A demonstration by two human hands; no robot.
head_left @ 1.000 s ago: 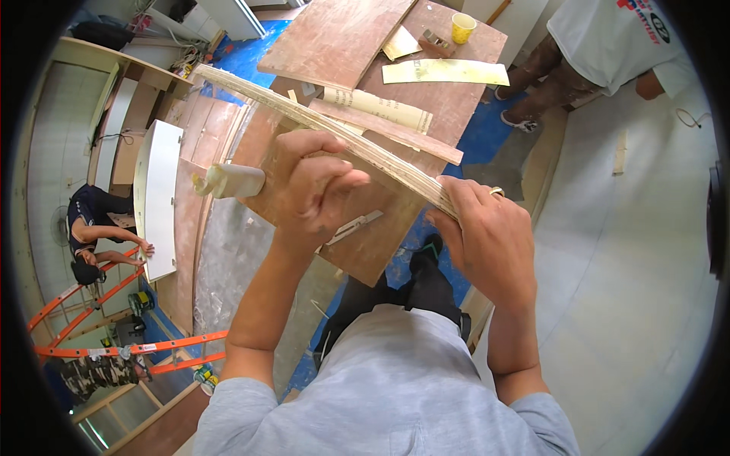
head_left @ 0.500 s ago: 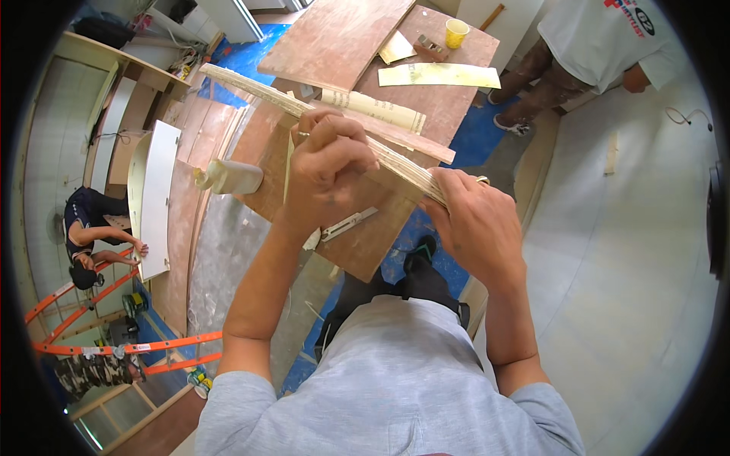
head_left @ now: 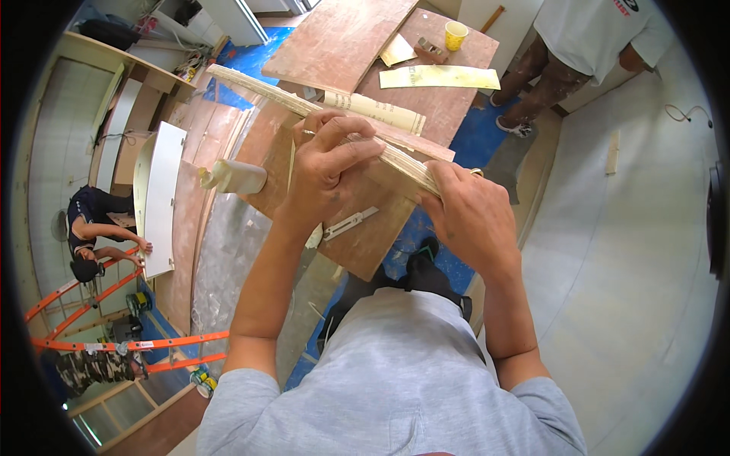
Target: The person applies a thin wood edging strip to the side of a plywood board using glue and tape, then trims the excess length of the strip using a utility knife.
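Note:
A long, narrow plywood strip (head_left: 255, 87) with a layered edge slants across the work surface, from far left down to near right. My right hand (head_left: 475, 216) grips its near end, thumb below and fingers over the top. Around its middle curl the fingers of my left hand (head_left: 328, 156), hiding that part of the strip. Beneath my hands lies a brown plywood board (head_left: 361, 254) bearing a white utility knife (head_left: 350, 223). Left of my left wrist, a whitish squeeze bottle (head_left: 243, 177) rests on its side. Just beyond the strip are a printed cream sheet (head_left: 380, 113) and another wood strip (head_left: 437, 147).
Farther back on the boards sit a yellow cup (head_left: 455, 35), a hand plane (head_left: 432, 50) and a pale yellow strip (head_left: 441, 77). One person (head_left: 593, 38) stands at far right. Another person (head_left: 95, 220) holds a white panel (head_left: 161, 197) at left, near an orange ladder (head_left: 152, 345).
The fingers of my left hand have loosened and stretched a little along the strip. The strip and my right hand have shifted only slightly. The person at far right has moved slightly.

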